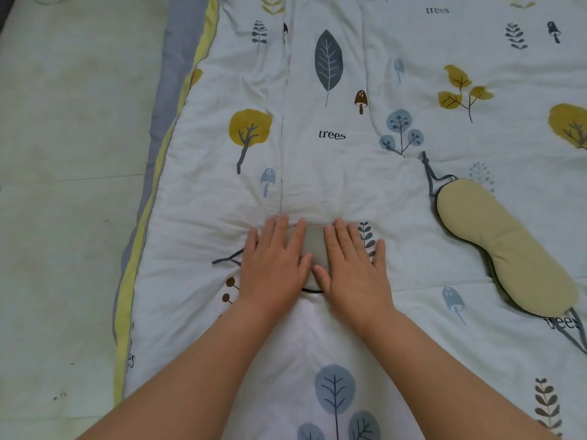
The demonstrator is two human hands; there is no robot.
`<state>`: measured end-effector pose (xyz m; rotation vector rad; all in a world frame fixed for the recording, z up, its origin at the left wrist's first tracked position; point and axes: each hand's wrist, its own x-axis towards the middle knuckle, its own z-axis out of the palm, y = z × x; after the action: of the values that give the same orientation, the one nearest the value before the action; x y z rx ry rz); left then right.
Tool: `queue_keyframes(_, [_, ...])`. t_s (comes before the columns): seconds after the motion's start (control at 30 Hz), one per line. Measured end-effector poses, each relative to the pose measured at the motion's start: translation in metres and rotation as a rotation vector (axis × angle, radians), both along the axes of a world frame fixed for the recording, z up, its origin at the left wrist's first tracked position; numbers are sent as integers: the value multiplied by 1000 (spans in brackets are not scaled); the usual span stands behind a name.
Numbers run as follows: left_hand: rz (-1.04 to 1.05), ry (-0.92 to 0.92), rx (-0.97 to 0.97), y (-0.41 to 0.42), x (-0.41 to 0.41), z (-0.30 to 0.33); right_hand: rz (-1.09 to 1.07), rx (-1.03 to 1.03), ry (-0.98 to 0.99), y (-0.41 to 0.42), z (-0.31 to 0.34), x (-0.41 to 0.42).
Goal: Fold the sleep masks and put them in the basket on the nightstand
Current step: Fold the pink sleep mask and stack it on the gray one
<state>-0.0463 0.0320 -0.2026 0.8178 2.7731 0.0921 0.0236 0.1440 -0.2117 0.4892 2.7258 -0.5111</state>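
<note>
Grey mask: a grey sleep mask [313,246] lies on the quilt [317,173] under both palms; only a narrow strip of it shows between the hands, so its fold cannot be read fully.
Strap: a dark strap end [227,259] pokes out left of the left hand, and a thin dark loop [313,291] shows below the thumbs.
Left hand: the left hand [274,265] lies flat, fingers spread and extended, pressing down on the left part of the mask; it grips nothing.
Right hand: the right hand [352,268] is likewise flat and spread, palm down on the right part, thumb nearly touching the other thumb.
Step in hand: by my reading, this is flattening or creasing the grey mask, a fold being set rather than a carry.
Second mask: a beige sleep mask [505,249] lies unfolded, well apart to the right, its grey-blue strap [430,173] trailing off its upper end.
Floor: pale floor tiles [73,185] run along the left of the bedding.
Basket and nightstand: neither is in view.
Next move: likely tucking the stray strap in, pinching the folded mask so it does not spring open, and lifting it; the head must turn to find the basket.
</note>
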Motion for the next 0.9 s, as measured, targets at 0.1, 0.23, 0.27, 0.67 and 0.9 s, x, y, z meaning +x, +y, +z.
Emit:
queue_keyframes(0.1, [114, 253, 67, -6, 2, 16, -106, -3, 169, 0, 19, -1])
queue_keyframes(0.23, [212, 75, 4, -11, 3, 24, -373, -194, 136, -3, 32, -1])
queue_keyframes(0.27, [216, 35, -14, -9, 1, 23, -402, -249, 114, -3, 32, -1])
queue_keyframes(0.67, [414, 23, 532, 6, -35, 42, -507, -533, 392, 1, 47, -46])
queue_keyframes(0.9, [379, 124, 408, 4, -81, 28, -345, -370, 336, -1, 35, -92])
